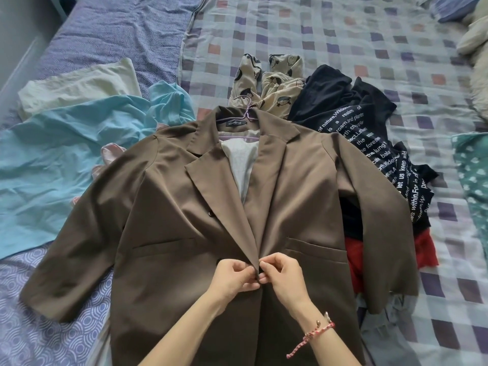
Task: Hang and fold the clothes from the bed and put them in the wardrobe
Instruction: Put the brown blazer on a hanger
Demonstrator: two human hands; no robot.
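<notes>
The black garment (pixel 330 93) bears white print: "of nature", "realm of", "keep wild".

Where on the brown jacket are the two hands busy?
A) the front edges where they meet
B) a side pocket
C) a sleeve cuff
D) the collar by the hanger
A: the left hand and right hand both pinch the brown jacket where its front edges meet, well away from the purple hanger at the collar.
</notes>
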